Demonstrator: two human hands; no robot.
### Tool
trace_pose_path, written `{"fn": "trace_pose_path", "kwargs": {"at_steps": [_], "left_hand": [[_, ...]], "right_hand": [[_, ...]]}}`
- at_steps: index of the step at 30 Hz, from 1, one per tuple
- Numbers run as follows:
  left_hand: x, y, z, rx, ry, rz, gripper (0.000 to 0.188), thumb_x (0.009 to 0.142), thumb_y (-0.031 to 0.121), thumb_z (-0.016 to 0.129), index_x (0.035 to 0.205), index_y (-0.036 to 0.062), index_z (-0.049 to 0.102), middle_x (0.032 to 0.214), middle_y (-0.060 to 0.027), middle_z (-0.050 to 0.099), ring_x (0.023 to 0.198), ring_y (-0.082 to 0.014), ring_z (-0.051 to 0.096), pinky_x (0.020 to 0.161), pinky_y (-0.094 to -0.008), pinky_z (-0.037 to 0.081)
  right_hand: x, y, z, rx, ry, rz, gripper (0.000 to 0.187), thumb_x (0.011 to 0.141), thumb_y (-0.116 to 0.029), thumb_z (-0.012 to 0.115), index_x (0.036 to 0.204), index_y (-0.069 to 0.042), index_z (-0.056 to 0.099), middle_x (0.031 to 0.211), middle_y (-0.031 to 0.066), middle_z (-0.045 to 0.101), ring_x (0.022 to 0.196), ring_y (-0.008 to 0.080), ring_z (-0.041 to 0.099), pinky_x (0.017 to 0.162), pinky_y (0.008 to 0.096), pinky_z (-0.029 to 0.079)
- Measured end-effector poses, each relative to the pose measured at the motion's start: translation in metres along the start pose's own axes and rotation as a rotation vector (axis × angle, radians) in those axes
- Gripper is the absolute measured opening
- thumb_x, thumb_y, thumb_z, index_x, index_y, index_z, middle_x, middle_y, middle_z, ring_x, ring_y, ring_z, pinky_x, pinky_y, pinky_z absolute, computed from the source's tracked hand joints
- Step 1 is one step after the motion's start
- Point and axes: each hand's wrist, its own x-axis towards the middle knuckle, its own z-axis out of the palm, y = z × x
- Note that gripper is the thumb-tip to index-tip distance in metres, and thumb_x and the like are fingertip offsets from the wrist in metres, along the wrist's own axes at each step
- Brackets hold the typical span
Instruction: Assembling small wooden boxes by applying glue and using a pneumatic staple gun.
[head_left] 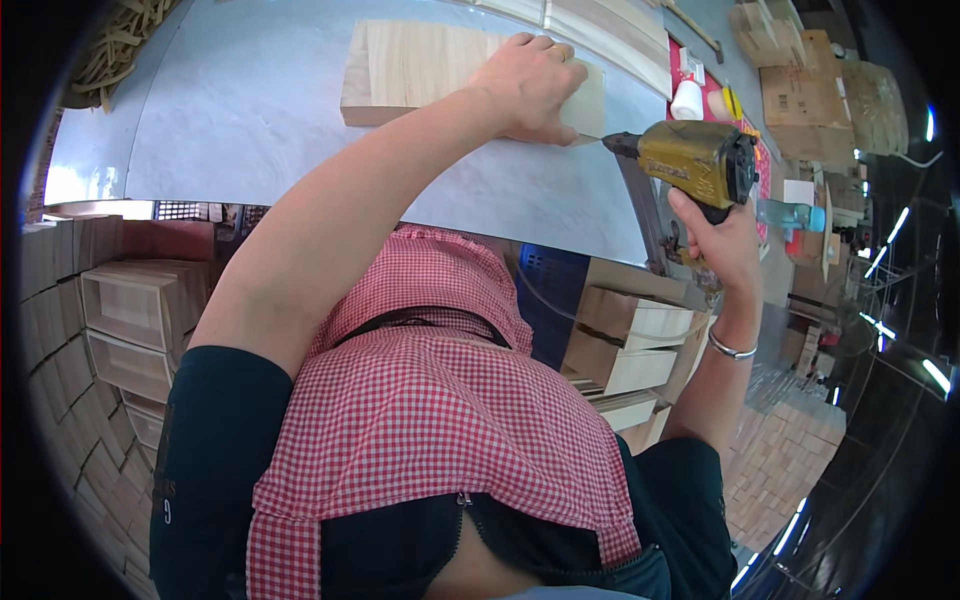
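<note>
A pale wooden box [420,58] lies on the grey-white tabletop, long side across in front of me. My left hand [532,85] grips it near its right end, fingers over the top and the thumb at the near edge. In my right hand [722,235] is a yellow pistol-grip air screwdriver [685,160] with a black nose. Its thin bit points left at the box's right end, close to my left thumb. Whether the tip touches the wood cannot be made out.
Pale wooden panels [610,45] lie along the table's far side. A white bottle [687,101] and a clear bottle with a blue cap [795,215] stand to the right. Wooden boxes [130,305] are stacked at lower left, cardboard boxes [810,95] at far right.
</note>
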Motion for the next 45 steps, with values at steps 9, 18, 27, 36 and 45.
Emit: {"fn": "trace_pose_path", "kwargs": {"at_steps": [9, 18, 27, 36, 45], "left_hand": [[-0.003, -0.001, 0.004, -0.009, 0.04, -0.017, 0.048, 0.072, 0.049, 0.078, 0.1, 0.0106, 0.069, 0.109, -0.0097, 0.066, 0.107, -0.0286, 0.061, 0.104, -0.0404, 0.041], [-0.001, -0.002, 0.009, -0.023, 0.088, -0.005, 0.044, 0.071, 0.046, 0.077, 0.092, 0.0096, 0.067, 0.108, -0.009, 0.064, 0.107, -0.0288, 0.06, 0.102, -0.0421, 0.044], [-0.016, -0.013, 0.004, 0.044, 0.2, 0.035, 0.06, 0.063, 0.052, 0.085, 0.099, 0.0089, 0.066, 0.132, -0.0136, 0.062, 0.132, -0.0343, 0.049, 0.112, -0.0544, 0.036], [-0.075, -0.072, -0.111, 0.067, -0.326, -0.138, 0.053, 0.055, 0.031, 0.088, 0.093, 0.0099, 0.06, 0.115, -0.0119, 0.066, 0.103, -0.0326, 0.061, 0.098, -0.0475, 0.049], [-0.067, -0.028, -0.094, 0.077, -0.105, -0.168, 0.043, 0.054, 0.023, 0.081, 0.088, 0.01, 0.058, 0.1, -0.008, 0.067, 0.084, -0.0285, 0.061, 0.081, -0.0389, 0.054]], "right_hand": [[0.007, -0.009, 0.009, -0.007, -0.041, 0.021, 0.031, 0.088, -0.022, 0.079, 0.102, 0.002, 0.067, 0.06, 0.0016, 0.056, 0.042, 0.0086, 0.043, 0.039, 0.0237, 0.037], [0.048, 0.051, 0.001, 0.708, -0.101, -0.171, 0.034, 0.089, -0.022, 0.078, 0.107, 0.004, 0.065, 0.06, 0.0015, 0.056, 0.041, 0.0084, 0.043, 0.038, 0.0231, 0.036], [0.024, -0.026, -0.002, -0.149, -0.17, 0.118, 0.037, 0.088, -0.022, 0.078, 0.108, 0.005, 0.065, 0.059, 0.0015, 0.055, 0.04, 0.0085, 0.044, 0.038, 0.0229, 0.035], [-0.002, -0.035, 0.006, -0.055, -0.084, -0.039, 0.038, 0.086, -0.026, 0.081, 0.103, 0.005, 0.066, 0.058, 0.0023, 0.056, 0.041, 0.0095, 0.045, 0.039, 0.0237, 0.037], [-0.002, -0.047, 0.005, -0.085, -0.134, -0.056, 0.036, 0.085, -0.026, 0.082, 0.099, 0.004, 0.068, 0.058, 0.0029, 0.057, 0.042, 0.0098, 0.045, 0.04, 0.0235, 0.04]]}}
